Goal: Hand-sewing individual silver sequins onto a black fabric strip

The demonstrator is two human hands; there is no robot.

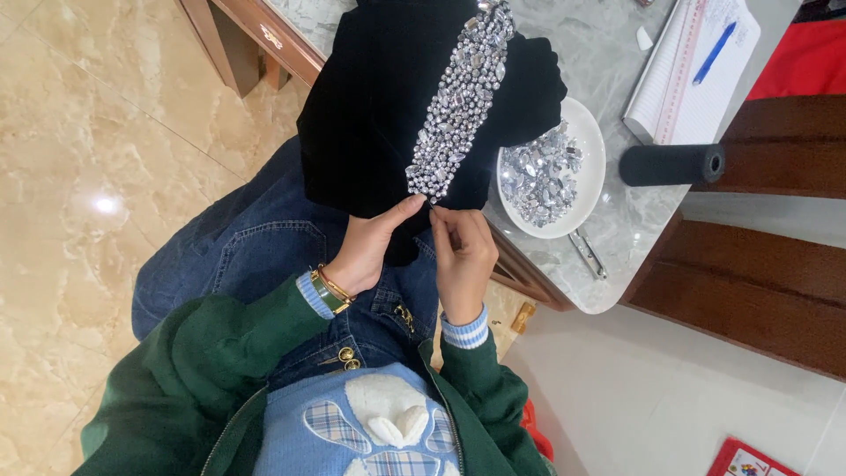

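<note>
My left hand [368, 249] grips the lower edge of the black cloth [379, 115], thumb on top, which pulls it taut over my lap so the end of the strip of stones [460, 97] lies flat. My right hand [463, 256] has its fingertips pinched together right at that end; I judge it holds a needle or a single stone, but the thing is too small to tell. The cloth drapes from the worktop [617, 220] down onto my jeans [256, 247]. Just beside it, within easy reach of my right hand, a white plate [592, 132] holds loose stones [539, 172]. Tweezers [587, 253] lie near the worktop's edge, with a black roll [671, 164] and a notepad with a blue pen [714, 40] further off.
</note>
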